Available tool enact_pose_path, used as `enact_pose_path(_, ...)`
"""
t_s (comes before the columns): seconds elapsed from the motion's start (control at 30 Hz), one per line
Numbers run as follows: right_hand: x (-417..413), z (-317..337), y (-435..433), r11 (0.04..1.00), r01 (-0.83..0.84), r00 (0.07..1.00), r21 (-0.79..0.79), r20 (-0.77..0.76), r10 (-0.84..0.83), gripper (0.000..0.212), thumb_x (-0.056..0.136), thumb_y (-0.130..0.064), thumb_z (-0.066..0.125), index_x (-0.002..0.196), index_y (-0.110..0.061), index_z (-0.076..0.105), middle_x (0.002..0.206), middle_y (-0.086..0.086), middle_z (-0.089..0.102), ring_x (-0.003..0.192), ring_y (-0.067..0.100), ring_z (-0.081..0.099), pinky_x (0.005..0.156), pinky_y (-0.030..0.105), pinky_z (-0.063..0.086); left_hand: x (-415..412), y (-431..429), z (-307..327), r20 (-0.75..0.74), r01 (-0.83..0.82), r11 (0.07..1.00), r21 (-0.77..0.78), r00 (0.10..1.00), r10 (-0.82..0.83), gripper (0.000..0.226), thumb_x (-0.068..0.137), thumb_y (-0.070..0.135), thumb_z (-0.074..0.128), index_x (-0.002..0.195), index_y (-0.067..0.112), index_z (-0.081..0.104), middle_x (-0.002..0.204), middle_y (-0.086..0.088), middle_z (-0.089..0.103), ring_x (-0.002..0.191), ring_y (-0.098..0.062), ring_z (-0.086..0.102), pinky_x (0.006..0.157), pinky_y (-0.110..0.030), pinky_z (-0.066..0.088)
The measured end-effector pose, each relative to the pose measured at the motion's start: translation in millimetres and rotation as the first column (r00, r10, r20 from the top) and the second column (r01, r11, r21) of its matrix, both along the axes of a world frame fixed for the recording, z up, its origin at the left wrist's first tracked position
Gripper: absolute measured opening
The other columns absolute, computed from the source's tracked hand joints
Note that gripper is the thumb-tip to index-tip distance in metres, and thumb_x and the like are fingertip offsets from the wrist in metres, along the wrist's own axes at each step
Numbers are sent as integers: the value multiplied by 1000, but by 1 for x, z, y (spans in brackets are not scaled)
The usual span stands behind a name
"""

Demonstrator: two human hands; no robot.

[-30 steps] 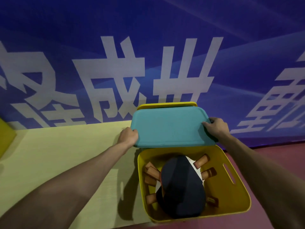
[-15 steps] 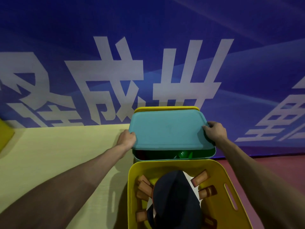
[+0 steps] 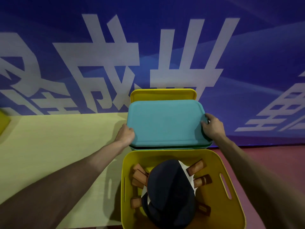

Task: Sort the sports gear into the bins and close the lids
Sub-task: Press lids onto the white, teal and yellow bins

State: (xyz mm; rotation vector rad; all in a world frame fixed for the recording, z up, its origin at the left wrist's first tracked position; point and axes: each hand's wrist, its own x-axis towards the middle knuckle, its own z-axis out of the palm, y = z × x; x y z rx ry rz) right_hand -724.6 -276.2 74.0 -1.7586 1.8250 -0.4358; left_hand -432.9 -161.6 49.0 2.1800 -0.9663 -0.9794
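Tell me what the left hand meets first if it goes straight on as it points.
The teal lid: the left hand holds its left edge and points across it. Beyond that, probably the yellow lid behind, though depth is unclear.

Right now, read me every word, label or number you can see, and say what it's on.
"成": large white character on the blue banner.
"世": white, same banner; its foot is hidden behind the yellow lid.
Far-left character and far-right character: cut off by the frame, unreadable.
Teal lid, yellow bin, paddles: no text visible.
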Motion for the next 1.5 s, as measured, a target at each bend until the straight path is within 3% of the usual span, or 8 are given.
enact_pose_path(0.2,-1,-7,2,1000,-13,999,22,-52,14,40,98,-21,48,134,-2,44,132,23,54,119,40,50,95,42,42,-5,6,-9,-25,-4,997,-72,1000,2,33,97,12,32,125,6,48,119,-8,58,103,-25,55,86,-31,44)
enact_pose_path(0.37,0,-12,5,1000,6,1000,18,3,-6,38,100,-21,44,134,-4,44,131,20,54,118,38,51,95,43,43,-3,12,-17,-45,44,994,-101,998,-48,37,103,29,28,133,9,35,124,-6,52,110,-22,52,92,-37,45)
enact_pose_path(0.53,6,-12,3,999,38,999,-2,39,-38,31,99,-19,44,127,-6,50,124,18,58,112,37,54,89,41,46,-2,7,-17,-35,30,993,-115,999,-34,38,103,33,27,134,11,32,115,-3,51,99,-19,51,80,-33,42)
enact_pose_path(0.73,8,-10,0,998,65,995,20,70,-66,31,99,-20,45,127,-9,50,124,17,58,114,36,54,93,43,46,-1,-2,-19,-47,-12,992,-128,999,6,39,102,33,30,135,13,32,116,-4,53,98,-19,52,78,-34,43)
enact_pose_path(1.1,13,-7,-2,986,142,977,82,151,-153,43,97,-21,52,138,-12,47,136,11,54,122,30,51,101,41,43,6,-10,-21,-251,-161,973,-166,961,117,35,101,29,37,134,18,39,119,-4,59,103,-20,58,85,-38,51)
enact_pose_path(1.3,20,-5,-12,984,147,964,96,207,-164,51,96,-21,53,145,-15,38,144,7,47,130,28,45,107,43,37,8,-12,-15,-207,-159,977,-142,970,127,36,101,31,34,135,20,38,119,-2,57,103,-20,56,86,-38,49)
enact_pose_path(1.4,14,-3,-13,990,107,977,88,173,-122,49,96,-21,54,142,-16,42,141,7,50,127,29,48,106,44,39,6,-9,-13,-158,-123,983,-139,982,100,36,102,30,32,136,18,37,116,-1,55,99,-18,53,78,-33,44)
enact_pose_path(1.5,5,-5,-10,989,111,976,97,176,-127,47,95,-22,56,140,-18,46,139,5,52,125,28,50,105,45,41,4,-7,-11,-141,-111,986,-127,986,92,37,102,29,30,136,16,37,118,-2,54,101,-18,52,80,-33,42)
